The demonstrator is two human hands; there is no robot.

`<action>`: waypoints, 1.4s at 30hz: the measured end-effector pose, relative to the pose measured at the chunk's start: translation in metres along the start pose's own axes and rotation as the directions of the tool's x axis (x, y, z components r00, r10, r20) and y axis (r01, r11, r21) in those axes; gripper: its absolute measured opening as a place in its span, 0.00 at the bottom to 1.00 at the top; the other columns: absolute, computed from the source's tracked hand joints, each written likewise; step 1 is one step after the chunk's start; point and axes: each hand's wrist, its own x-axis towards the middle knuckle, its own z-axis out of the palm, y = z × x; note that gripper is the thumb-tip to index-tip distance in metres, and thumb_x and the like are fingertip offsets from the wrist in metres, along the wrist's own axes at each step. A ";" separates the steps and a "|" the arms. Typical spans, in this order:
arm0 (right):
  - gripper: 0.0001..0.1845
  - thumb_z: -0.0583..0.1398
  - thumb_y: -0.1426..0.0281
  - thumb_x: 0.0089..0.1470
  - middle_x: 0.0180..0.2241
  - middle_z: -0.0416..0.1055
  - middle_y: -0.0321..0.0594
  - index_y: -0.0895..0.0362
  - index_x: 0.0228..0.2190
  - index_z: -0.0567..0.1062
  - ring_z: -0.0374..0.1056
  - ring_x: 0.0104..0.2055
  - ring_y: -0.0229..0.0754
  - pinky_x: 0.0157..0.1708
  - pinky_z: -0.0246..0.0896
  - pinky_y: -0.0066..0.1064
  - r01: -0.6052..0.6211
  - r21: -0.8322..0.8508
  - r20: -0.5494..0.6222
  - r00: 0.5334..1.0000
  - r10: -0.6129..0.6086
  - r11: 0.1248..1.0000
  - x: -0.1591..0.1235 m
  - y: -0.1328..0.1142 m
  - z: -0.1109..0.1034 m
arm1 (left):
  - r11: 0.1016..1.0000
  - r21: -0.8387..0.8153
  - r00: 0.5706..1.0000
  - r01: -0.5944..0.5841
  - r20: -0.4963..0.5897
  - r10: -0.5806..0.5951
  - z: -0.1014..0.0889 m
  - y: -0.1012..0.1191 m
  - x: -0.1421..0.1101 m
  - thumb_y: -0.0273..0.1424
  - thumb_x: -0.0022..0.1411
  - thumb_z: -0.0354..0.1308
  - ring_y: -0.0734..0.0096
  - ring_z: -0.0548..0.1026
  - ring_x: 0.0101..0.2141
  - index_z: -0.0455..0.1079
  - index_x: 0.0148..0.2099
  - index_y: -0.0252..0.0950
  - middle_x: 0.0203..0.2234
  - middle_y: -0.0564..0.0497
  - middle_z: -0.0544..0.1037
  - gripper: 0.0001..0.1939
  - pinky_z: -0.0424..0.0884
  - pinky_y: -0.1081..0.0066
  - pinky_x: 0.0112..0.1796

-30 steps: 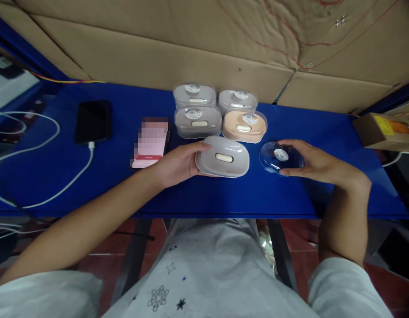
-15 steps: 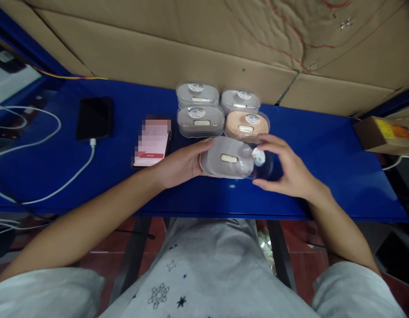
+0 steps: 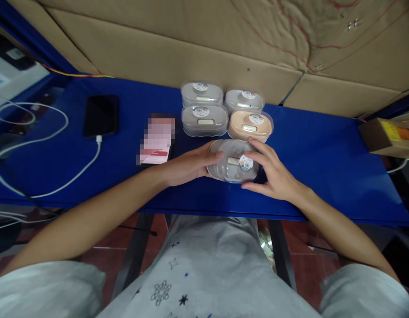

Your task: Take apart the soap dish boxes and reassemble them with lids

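Note:
My left hand (image 3: 189,165) is closed around the left end of a grey oval box (image 3: 215,170), its thumb lying on top. A clear plastic cover (image 3: 231,175) with a round white label overlaps the top of this box, its left edge short of the box's left end. My right hand (image 3: 275,173) grips the right side of that cover, thumb at the near edge and fingers at the far edge and top. Whether the cover is fully seated cannot be made out. Just behind stand a grey covered box (image 3: 205,128) and a peach covered box (image 3: 239,128).
Two more grey covered boxes stand further back, against the cardboard wall (image 3: 151,57). A lit phone (image 3: 155,141) lies left of my hands on the blue table (image 3: 323,168). Beyond it are a black device (image 3: 100,115) and its white cable (image 3: 67,190). At the right end sits a cardboard box (image 3: 376,137).
My right hand has brought the clear cover leftward, from beyond the box's right end to over its top. My left thumb has moved onto the top. The view has shifted slightly.

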 end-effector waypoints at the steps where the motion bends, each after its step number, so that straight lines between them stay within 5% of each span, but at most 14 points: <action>1: 0.52 0.71 0.53 0.63 0.78 0.54 0.54 0.43 0.76 0.53 0.55 0.78 0.66 0.72 0.61 0.65 0.003 0.001 0.005 1.000 -0.003 1.000 0.000 0.000 0.000 | 1.000 0.007 1.000 -0.006 -0.003 0.006 -0.001 -0.001 0.000 0.51 0.65 0.74 0.46 0.77 0.64 0.74 0.68 0.47 0.66 0.41 0.78 0.33 0.80 0.62 0.51; 13: 0.53 0.68 0.51 0.65 0.80 0.51 0.54 0.42 0.79 0.48 0.52 0.80 0.66 0.73 0.58 0.68 0.055 -0.060 0.000 0.998 -0.055 0.997 0.001 -0.001 0.003 | 0.993 0.114 0.999 -0.017 -0.041 0.022 -0.003 -0.001 -0.006 0.51 0.62 0.77 0.42 0.73 0.67 0.71 0.70 0.51 0.68 0.43 0.75 0.38 0.79 0.58 0.54; 21: 0.48 0.69 0.51 0.65 0.78 0.55 0.52 0.43 0.77 0.57 0.51 0.80 0.70 0.74 0.53 0.73 0.000 -0.140 0.058 0.998 0.009 0.990 -0.002 -0.002 0.004 | 0.972 0.200 0.989 -0.124 -0.058 0.138 0.000 0.001 -0.005 0.47 0.61 0.78 0.46 0.70 0.70 0.76 0.67 0.49 0.66 0.46 0.78 0.35 0.72 0.58 0.63; 27: 0.53 0.70 0.56 0.64 0.78 0.55 0.51 0.39 0.79 0.50 0.53 0.79 0.70 0.73 0.56 0.73 0.033 -0.168 0.051 0.998 -0.025 0.985 -0.003 -0.002 0.002 | 0.969 0.221 0.989 -0.114 -0.068 0.132 -0.001 0.000 -0.004 0.47 0.62 0.77 0.43 0.71 0.68 0.74 0.69 0.48 0.65 0.44 0.78 0.36 0.75 0.55 0.62; 34: 0.56 0.70 0.56 0.64 0.77 0.59 0.49 0.35 0.79 0.44 0.59 0.77 0.68 0.71 0.61 0.71 0.115 -0.198 0.027 0.993 -0.111 0.974 -0.002 0.001 -0.001 | 0.939 0.301 0.984 -0.165 -0.013 0.177 0.002 0.004 -0.005 0.50 0.64 0.75 0.46 0.66 0.72 0.74 0.69 0.49 0.69 0.48 0.75 0.35 0.65 0.55 0.70; 42: 0.53 0.72 0.57 0.62 0.75 0.63 0.41 0.30 0.77 0.53 0.65 0.74 0.64 0.72 0.61 0.70 0.126 -0.219 -0.015 0.991 -0.133 0.967 -0.007 0.002 -0.002 | 0.994 0.110 0.999 -0.027 -0.019 0.029 0.003 -0.002 -0.007 0.59 0.69 0.65 0.45 0.75 0.66 0.68 0.73 0.58 0.70 0.47 0.74 0.36 0.80 0.57 0.56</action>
